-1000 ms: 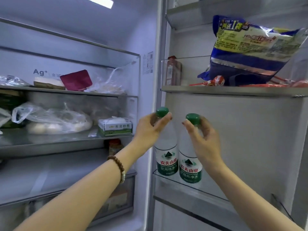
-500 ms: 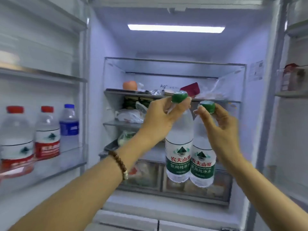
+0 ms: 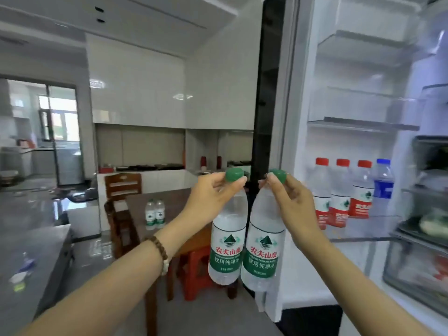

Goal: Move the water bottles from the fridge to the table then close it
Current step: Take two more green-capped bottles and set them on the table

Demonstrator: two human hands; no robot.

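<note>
My left hand (image 3: 213, 192) grips the neck of a green-capped water bottle (image 3: 228, 248), which hangs below it. Right beside it, my right hand (image 3: 288, 200) holds a second green-capped water bottle (image 3: 261, 255) the same way. Both bottles hang in the air in front of the open left fridge door (image 3: 339, 141). On that door's shelf stand three red-capped bottles (image 3: 339, 202) and a blue-capped bottle (image 3: 383, 187). Two more green-label bottles (image 3: 154, 214) stand on the brown wooden table (image 3: 177, 202) to the left.
A wooden chair (image 3: 122, 187) stands behind the table and a red stool (image 3: 196, 270) beneath it. A grey counter (image 3: 31, 251) runs along the left. The fridge interior with trays and food (image 3: 431, 214) lies at the right edge.
The view has swung left from the fridge interior to the room and table. Both hands still carry the two green-capped bottles, now clear of the fridge.
</note>
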